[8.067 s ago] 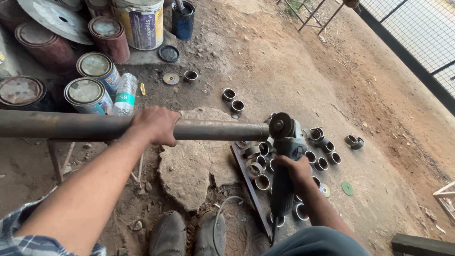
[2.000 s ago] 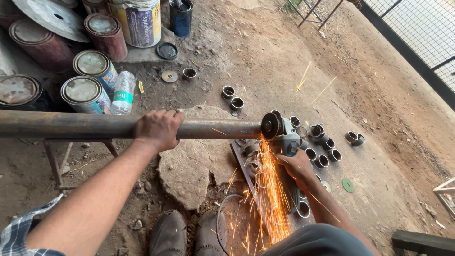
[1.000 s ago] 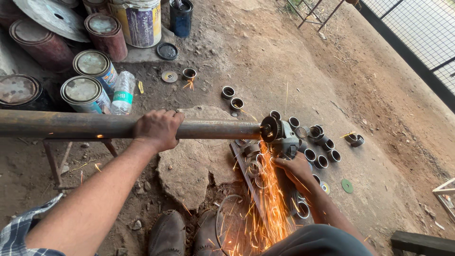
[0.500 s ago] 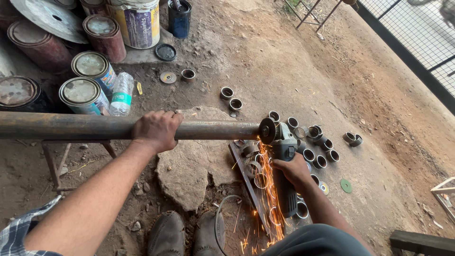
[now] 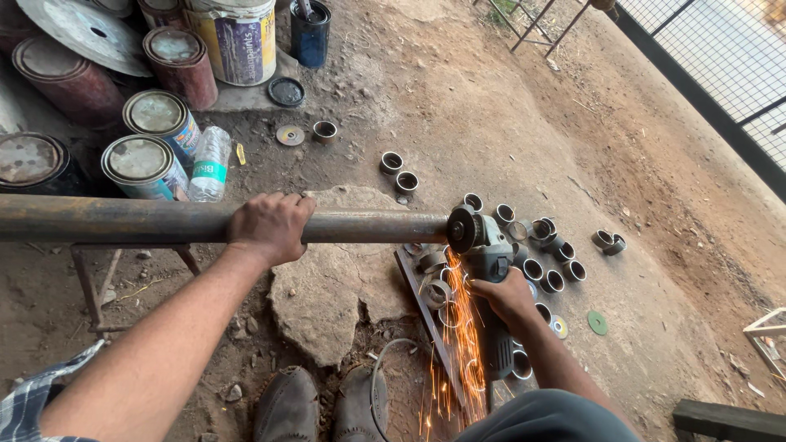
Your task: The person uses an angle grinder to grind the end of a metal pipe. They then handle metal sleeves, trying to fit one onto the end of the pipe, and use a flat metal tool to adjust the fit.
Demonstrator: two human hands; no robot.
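We see the left hand (image 5: 270, 227) clamped over the top of a long rusty pipe (image 5: 164, 223) that lies level across the view. The right hand (image 5: 506, 295) is wrapped tight around the body of an angle grinder (image 5: 490, 270) — its disc (image 5: 461, 230) meets the pipe's end, well to the right of the left hand. Sparks (image 5: 458, 344) spray downward just left of the right hand. Short cut rings (image 5: 540, 245) lie scattered on the dirt beyond the right hand — paint cans (image 5: 151, 143) stand above the left hand.
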